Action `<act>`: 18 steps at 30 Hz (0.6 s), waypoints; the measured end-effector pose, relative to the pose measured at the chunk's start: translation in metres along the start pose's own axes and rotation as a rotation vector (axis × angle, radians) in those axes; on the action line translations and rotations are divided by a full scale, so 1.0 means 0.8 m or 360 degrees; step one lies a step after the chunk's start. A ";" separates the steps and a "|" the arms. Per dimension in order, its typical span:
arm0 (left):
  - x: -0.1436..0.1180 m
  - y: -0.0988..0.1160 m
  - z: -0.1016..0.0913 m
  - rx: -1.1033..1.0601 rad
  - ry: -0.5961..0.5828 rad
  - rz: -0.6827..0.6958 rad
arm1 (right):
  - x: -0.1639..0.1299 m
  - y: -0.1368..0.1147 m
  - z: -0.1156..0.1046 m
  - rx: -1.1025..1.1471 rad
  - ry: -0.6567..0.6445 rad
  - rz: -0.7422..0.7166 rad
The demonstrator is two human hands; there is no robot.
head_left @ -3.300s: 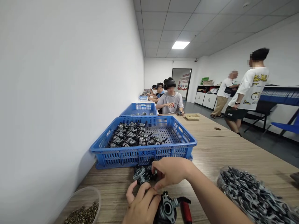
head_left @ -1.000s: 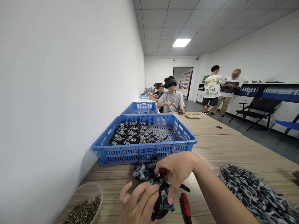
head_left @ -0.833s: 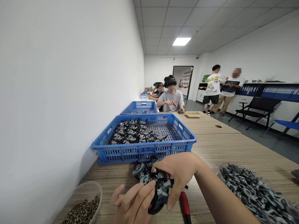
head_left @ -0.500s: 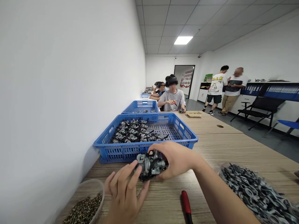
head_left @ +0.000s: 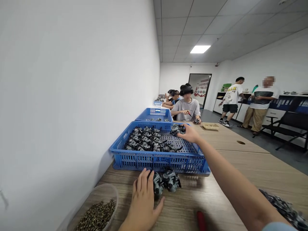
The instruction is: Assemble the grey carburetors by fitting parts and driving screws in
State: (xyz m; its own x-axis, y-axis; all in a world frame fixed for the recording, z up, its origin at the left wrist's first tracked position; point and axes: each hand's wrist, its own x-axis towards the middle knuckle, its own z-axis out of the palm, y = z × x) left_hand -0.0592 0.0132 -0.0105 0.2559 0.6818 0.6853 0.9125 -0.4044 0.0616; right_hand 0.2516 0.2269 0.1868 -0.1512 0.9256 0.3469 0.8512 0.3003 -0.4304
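My right hand (head_left: 191,134) is stretched out over the far right part of the blue crate (head_left: 156,159) and grips a dark metal carburetor (head_left: 178,129) above its perforated floor. Several similar carburetors (head_left: 146,142) lie piled in the crate's left half. My left hand (head_left: 142,200) rests flat on the wooden table (head_left: 231,166) with fingers spread, its fingertips touching one of two carburetors (head_left: 166,180) that sit just in front of the crate.
A clear bowl of small brass screws (head_left: 96,216) stands at my near left. A red-handled screwdriver (head_left: 201,221) lies near the front edge, and a heap of grey metal parts (head_left: 284,207) is at right. A second blue crate (head_left: 155,115) and seated people are farther along; two people stand at right.
My right hand has carried the carburetor from in front of me out over the crate. My left hand has let go and dropped onto the table beside the two loose carburetors.
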 end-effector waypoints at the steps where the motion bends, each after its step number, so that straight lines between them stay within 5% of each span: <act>1: -0.003 -0.003 0.004 0.0000 -0.0024 0.0008 | 0.018 0.000 0.007 -0.0016 -0.0016 0.0000; 8: -0.020 -0.023 0.044 0.0101 0.0031 0.0061 | 0.096 0.018 0.076 -0.0115 -0.0274 -0.0029; 18: -0.031 -0.027 0.058 0.0044 -0.0030 0.0005 | 0.110 0.064 0.134 -0.0095 -0.0523 0.0163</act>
State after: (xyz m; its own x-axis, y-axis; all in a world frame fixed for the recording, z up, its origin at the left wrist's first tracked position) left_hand -0.0701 0.0333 -0.0628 0.2643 0.6921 0.6716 0.9201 -0.3898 0.0396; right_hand 0.2276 0.3482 0.1059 -0.2087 0.9779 0.0136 0.8969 0.1969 -0.3961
